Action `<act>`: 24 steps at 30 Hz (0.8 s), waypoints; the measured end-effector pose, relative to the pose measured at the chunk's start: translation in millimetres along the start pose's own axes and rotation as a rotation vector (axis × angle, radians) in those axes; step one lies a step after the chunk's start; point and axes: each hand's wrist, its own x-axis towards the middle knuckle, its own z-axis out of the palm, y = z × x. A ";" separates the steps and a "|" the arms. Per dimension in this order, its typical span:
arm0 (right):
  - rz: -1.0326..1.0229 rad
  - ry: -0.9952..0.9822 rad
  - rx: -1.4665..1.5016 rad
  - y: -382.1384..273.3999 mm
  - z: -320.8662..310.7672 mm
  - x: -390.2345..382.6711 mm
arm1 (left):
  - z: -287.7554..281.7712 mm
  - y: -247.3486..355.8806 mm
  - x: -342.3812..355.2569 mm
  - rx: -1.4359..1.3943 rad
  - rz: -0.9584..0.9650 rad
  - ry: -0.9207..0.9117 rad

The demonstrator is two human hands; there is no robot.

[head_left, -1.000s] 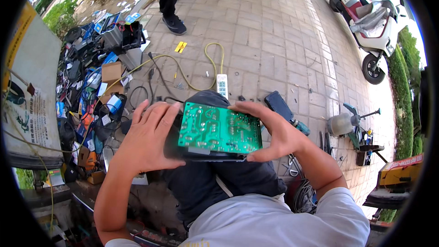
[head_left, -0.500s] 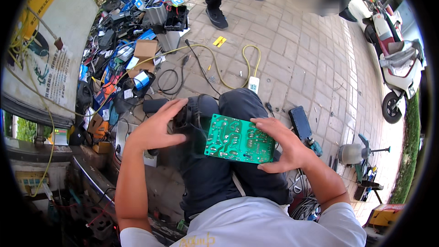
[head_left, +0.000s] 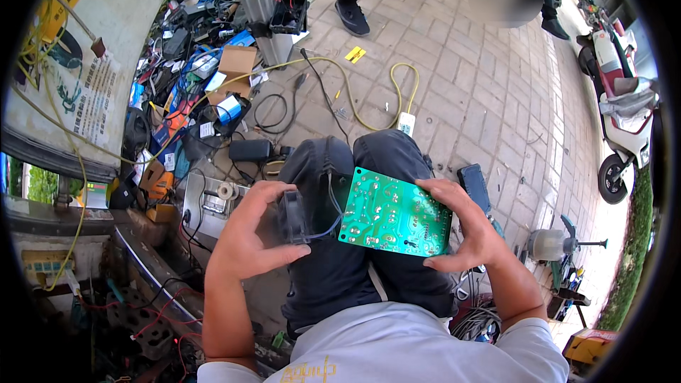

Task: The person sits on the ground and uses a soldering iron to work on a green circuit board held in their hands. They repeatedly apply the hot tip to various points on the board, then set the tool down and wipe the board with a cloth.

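Over my lap, my right hand (head_left: 464, 225) grips a green circuit board (head_left: 394, 213) by its right edge, thumb at the lower corner and fingers at the upper one. Its solder-dotted side faces up. My left hand (head_left: 259, 230) is closed around a small black cooling fan (head_left: 292, 217), held between thumb and fingers, upright on its edge. Thin wires (head_left: 328, 229) run from the fan toward the board's left edge. Where they join the board is hidden beneath it.
Left of my knees lie a metal plate with a spool (head_left: 225, 191) and a black adapter (head_left: 250, 150). A heap of electronics and boxes (head_left: 206, 64) lies beyond. A yellow cable (head_left: 333, 64) crosses the paving to a white socket (head_left: 406, 123). People stand ahead; a scooter (head_left: 624, 113) is parked right.
My left hand has moved down and slightly right with the fan, which now shows more clearly. The board has shifted right and tilted a little. The whole view has also shifted slightly.
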 end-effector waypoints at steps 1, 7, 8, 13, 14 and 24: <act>-0.012 -0.024 -0.018 -1.1 -1.4 -0.3 | 4.8 -1.1 -2.3 -0.054 -0.006 0.023; -0.016 -0.104 -0.198 -8.3 4.2 -5.3 | 12.1 -12.6 -3.7 -0.116 -0.033 0.055; -0.015 -0.100 -0.216 -8.2 6.4 -4.3 | 11.3 -14.5 -4.5 -0.116 -0.040 0.048; 0.004 -0.104 -0.244 -6.2 10.1 0.4 | 9.0 -25.2 -8.3 -0.155 -0.031 0.033; 0.015 -0.112 -0.245 -5.9 10.1 0.1 | 9.8 -25.6 -8.9 -0.185 -0.048 0.034; 0.012 -0.057 -0.137 -4.5 4.7 0.7 | 18.0 -19.9 -6.7 0.111 0.002 0.323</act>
